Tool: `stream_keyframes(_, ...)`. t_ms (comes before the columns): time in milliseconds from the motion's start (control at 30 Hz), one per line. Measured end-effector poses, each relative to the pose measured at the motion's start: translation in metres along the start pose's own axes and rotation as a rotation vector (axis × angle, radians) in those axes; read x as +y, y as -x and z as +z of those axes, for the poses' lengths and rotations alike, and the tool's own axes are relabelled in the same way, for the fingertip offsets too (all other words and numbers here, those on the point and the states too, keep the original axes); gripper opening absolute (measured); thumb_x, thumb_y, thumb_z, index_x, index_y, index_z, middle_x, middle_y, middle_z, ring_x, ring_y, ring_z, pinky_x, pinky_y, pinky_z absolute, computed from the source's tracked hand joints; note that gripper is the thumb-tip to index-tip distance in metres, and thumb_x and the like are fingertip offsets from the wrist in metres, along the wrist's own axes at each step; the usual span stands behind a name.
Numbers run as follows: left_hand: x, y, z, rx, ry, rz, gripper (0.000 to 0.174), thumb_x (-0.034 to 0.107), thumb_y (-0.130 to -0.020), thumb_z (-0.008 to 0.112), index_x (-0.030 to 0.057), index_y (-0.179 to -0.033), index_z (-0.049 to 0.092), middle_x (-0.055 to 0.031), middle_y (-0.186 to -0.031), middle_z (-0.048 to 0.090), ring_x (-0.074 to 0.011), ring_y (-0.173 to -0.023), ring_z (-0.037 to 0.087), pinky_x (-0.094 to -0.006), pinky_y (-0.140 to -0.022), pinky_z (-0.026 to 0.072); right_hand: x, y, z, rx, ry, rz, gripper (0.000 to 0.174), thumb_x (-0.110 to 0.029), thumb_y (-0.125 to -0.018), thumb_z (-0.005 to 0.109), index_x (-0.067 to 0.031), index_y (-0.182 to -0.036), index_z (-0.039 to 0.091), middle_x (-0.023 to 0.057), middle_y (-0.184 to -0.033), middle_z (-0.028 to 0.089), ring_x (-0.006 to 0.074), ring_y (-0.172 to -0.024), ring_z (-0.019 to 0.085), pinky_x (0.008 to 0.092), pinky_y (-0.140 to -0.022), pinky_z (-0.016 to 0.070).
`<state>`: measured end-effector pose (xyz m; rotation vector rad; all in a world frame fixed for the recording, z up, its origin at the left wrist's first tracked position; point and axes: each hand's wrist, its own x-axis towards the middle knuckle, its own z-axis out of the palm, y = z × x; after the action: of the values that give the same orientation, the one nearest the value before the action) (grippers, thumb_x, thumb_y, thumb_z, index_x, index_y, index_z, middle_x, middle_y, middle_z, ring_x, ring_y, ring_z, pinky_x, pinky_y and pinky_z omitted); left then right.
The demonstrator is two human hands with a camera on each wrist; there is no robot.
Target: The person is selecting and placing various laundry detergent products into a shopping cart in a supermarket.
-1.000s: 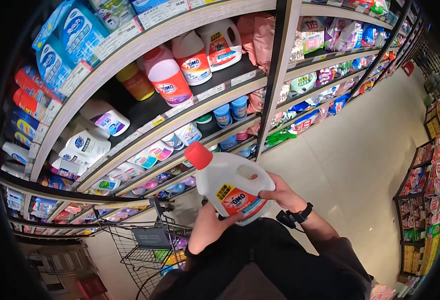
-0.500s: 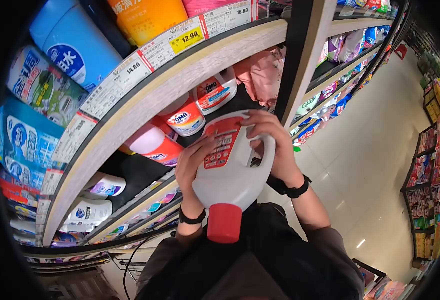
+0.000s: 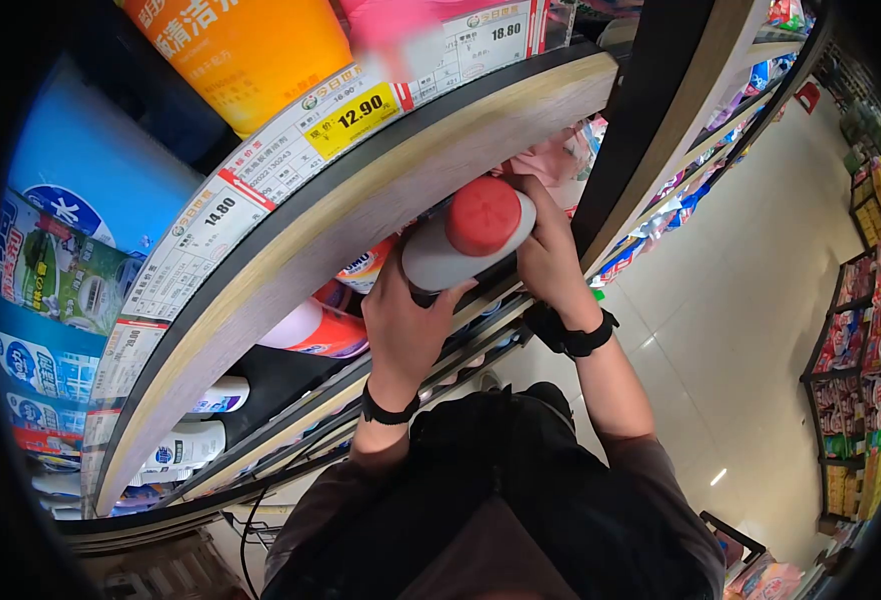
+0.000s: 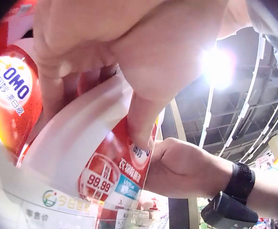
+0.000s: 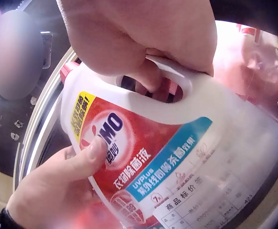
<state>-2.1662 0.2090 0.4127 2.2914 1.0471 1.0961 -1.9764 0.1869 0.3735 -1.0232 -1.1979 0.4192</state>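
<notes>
Both hands hold a white OMO laundry sanitizer bottle with a red cap at a shelf. From above, the cap points up toward the head camera. My right hand grips the handle, with fingers passing through its opening in the right wrist view. On the opposite side, my left hand clasps the body, its thumb lying across the red label. A price strip overlaps the bottle's lower part in the right wrist view. Another OMO bottle stands close beside the left fingers.
An upper shelf edge with price tags curves just above the hands. To the right rises a dark shelf post. A pink and red bottle stands left of the hands. Beyond the tiled aisle floor are racks of packets.
The bottle has turned from label facing up near the body, through cap toward the body, to cap up at the shelf. Both hands moved forward with it; the view came nearer the shelf.
</notes>
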Motion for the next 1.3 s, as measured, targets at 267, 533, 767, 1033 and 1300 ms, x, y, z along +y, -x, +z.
stream_keyframes(267,0.025,0.001,0.004,0.005,-0.144,-0.101,0.062,0.013,-0.098,0.068,-0.0081,-0.145,0.034,-0.0363,-0.117,0.061,-0.0556,-0.105,0.061,-0.0513,-0.081,0.0541,-0.001,0.016,0.0,-0.065,0.33,-0.139,0.055,0.003,-0.094,0.055,0.0033,-0.149,0.043,0.0306,-0.152,0.042,0.0473,-0.142,0.04,0.0494,-0.117,0.0346)
stream_keyframes(533,0.061,0.064,0.037,0.112,-0.394,-0.329,0.069,0.003,-0.094,0.062,-0.0064,-0.155,0.03,-0.0361,-0.133,0.057,-0.0517,-0.109,0.062,-0.0524,-0.088,0.0523,-0.045,0.113,-0.032,-0.253,0.141,-0.001,0.073,-0.001,-0.091,0.063,-0.0043,-0.158,0.034,0.0256,-0.166,0.027,0.0484,-0.15,0.03,0.0512,-0.12,0.0319)
stream_keyframes(767,0.16,0.187,0.048,-0.348,-0.437,-0.195,0.077,0.015,-0.092,0.068,0.0034,-0.159,0.031,-0.0357,-0.153,0.04,-0.0517,-0.119,0.059,-0.052,-0.103,0.0481,-0.053,0.219,-0.083,-0.499,0.023,0.017,0.071,-0.007,-0.089,0.066,-0.0032,-0.155,0.041,0.0216,-0.16,0.042,0.0407,-0.145,0.045,0.0459,-0.117,0.038)
stream_keyframes(1033,0.217,0.385,-0.001,-0.282,-0.422,-0.639,0.063,0.032,-0.096,0.068,0.0078,-0.15,0.048,-0.0206,-0.119,0.069,-0.0408,-0.111,0.065,-0.0483,-0.098,0.0492,-0.102,0.349,-0.082,-1.072,-0.175,0.093,0.05,-0.008,-0.085,0.074,-0.0061,-0.133,0.062,0.0201,-0.118,0.071,0.0409,-0.108,0.067,0.046,-0.092,0.0548)
stream_keyframes(1300,0.317,0.552,0.032,0.02,-0.499,-0.947,0.054,0.028,-0.095,0.07,0.0077,-0.143,0.055,-0.0162,-0.118,0.07,-0.037,-0.112,0.065,-0.0474,-0.101,0.0483,-0.147,0.449,-0.114,-1.414,-0.189,0.141,0.04,-0.012,-0.09,0.075,-0.005,-0.129,0.066,0.016,-0.114,0.075,0.0337,-0.109,0.071,0.041,-0.094,0.0537)
